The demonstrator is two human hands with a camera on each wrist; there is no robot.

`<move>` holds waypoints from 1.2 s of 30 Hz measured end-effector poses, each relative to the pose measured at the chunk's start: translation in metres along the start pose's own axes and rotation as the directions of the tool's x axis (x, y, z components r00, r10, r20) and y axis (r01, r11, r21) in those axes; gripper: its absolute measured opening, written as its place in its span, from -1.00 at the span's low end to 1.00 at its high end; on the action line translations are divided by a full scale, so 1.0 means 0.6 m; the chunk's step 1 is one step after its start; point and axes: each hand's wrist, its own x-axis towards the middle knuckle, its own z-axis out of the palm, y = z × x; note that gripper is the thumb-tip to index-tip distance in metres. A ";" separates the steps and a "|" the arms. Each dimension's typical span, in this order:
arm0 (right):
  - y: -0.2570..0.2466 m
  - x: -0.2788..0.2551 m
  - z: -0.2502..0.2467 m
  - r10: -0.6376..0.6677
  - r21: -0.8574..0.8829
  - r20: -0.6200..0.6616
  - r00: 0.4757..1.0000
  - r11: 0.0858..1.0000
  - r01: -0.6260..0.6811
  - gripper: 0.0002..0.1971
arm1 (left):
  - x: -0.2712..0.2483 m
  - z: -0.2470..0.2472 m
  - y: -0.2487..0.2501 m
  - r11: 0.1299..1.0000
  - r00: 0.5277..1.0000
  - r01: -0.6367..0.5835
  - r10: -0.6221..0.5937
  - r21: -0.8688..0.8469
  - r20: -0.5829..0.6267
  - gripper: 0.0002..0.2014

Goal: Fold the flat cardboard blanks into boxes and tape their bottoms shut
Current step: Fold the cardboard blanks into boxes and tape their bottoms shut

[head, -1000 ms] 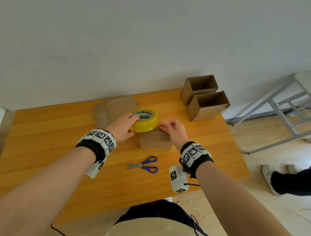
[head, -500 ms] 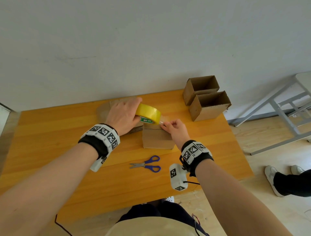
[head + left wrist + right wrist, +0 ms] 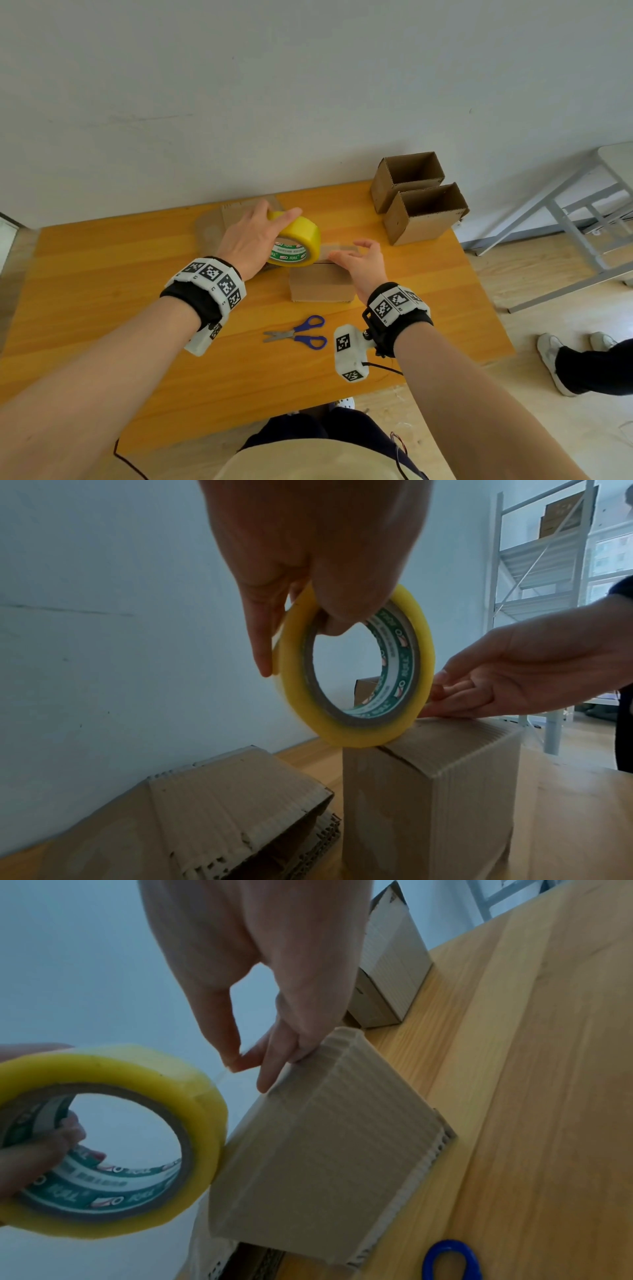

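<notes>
A small cardboard box (image 3: 322, 284) stands on the table with its folded flaps facing up. My left hand (image 3: 270, 222) grips a yellow tape roll (image 3: 301, 236), held on edge at the box's top left corner (image 3: 387, 746). A short strip of clear tape (image 3: 337, 247) runs from the roll to my right hand (image 3: 352, 255). In the right wrist view, thumb and forefinger of that hand (image 3: 245, 1060) pinch the tape end while the other fingers rest on the box's (image 3: 325, 1150) top edge.
Flat cardboard blanks (image 3: 212, 229) lie behind my left hand. Two open folded boxes (image 3: 424, 216) stand at the far right corner of the wooden table (image 3: 102, 274). Blue-handled scissors (image 3: 298, 334) lie in front of the box. A person's legs and a metal frame are on the right.
My left hand has lifted the roll, turned it on edge and drawn it left, pulling tape out. My right hand has stayed at the box top with the tape end.
</notes>
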 end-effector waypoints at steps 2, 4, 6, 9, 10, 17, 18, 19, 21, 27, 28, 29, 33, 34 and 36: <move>-0.004 0.000 0.002 -0.011 -0.014 0.014 1.000 1.000 0.011 -0.58 | -0.001 0.002 0.000 1.000 1.000 -0.010 0.010 0.007 -0.009 -0.34; -0.004 0.001 0.005 -0.039 -0.034 0.023 0.999 0.999 0.040 -0.73 | -0.003 0.005 0.003 0.999 0.999 -0.007 0.005 -0.034 -0.040 -0.27; 0.001 0.003 0.008 -0.040 -0.008 0.018 0.999 0.999 0.041 -0.80 | -0.004 0.006 0.003 0.986 0.992 0.057 -0.073 -0.154 -0.104 -0.34; 0.005 0.005 0.008 -0.039 0.057 0.031 0.999 0.998 0.037 -0.89 | -0.002 0.010 0.002 0.956 0.974 0.143 -0.181 -0.256 -0.133 -0.49; 0.005 0.004 0.007 -0.041 0.076 0.034 0.999 0.996 0.038 -0.90 | -0.002 0.012 0.006 0.943 0.973 0.143 -0.189 -0.301 -0.131 -0.51; -0.002 0.004 0.001 -0.044 0.124 0.012 0.999 0.991 0.042 -0.97 | 0.007 0.032 0.039 0.723 0.889 0.412 -0.452 -0.555 0.071 -0.57; -0.002 0.003 0.001 -0.043 0.135 0.012 0.999 0.990 0.041 -0.96 | 0.009 0.039 0.039 0.678 0.873 0.443 -0.475 -0.587 0.110 -0.75; -0.002 0.003 0.001 -0.044 0.141 0.016 0.999 0.989 0.041 -0.95 | 0.010 0.046 0.040 0.606 0.854 0.461 -0.501 -0.648 0.139 -0.86; -0.003 0.001 0.001 -0.045 0.145 0.019 0.999 0.989 0.042 -0.96 | 0.011 0.056 0.050 0.389 0.790 0.479 -0.581 -0.787 0.194 -0.82; -0.006 0.004 -0.005 -0.032 0.117 -0.023 0.999 0.993 0.034 -0.89 | 0.014 0.063 0.098 -0.039 0.688 0.403 -0.646 -0.914 0.331 -0.96; -0.006 0.004 -0.006 -0.031 0.106 -0.028 0.999 0.994 0.034 -0.86 | 0.012 0.065 0.102 -0.046 0.692 0.413 -0.633 -0.910 0.346 -0.89; -0.006 0.004 -0.008 -0.028 0.096 -0.033 0.999 0.995 0.031 -0.83 | 0.011 0.066 0.105 -0.044 0.696 0.419 -0.626 -0.907 0.352 -0.81; -0.010 0.008 -0.015 0.009 0.127 -0.025 1.000 0.992 -0.006 -0.85 | 0.014 0.072 0.103 -0.011 0.692 0.443 -0.631 -0.897 0.350 -0.78; -0.011 0.011 -0.018 0.023 0.146 -0.014 1.000 0.989 -0.020 -0.87 | 0.016 0.070 0.103 -0.019 0.689 0.441 -0.634 -0.897 0.352 -0.84; -0.014 0.016 -0.022 0.049 0.178 0.003 0.999 0.983 -0.049 -0.90 | 0.020 0.069 0.102 -0.049 0.674 0.440 -0.641 -0.897 0.366 -0.92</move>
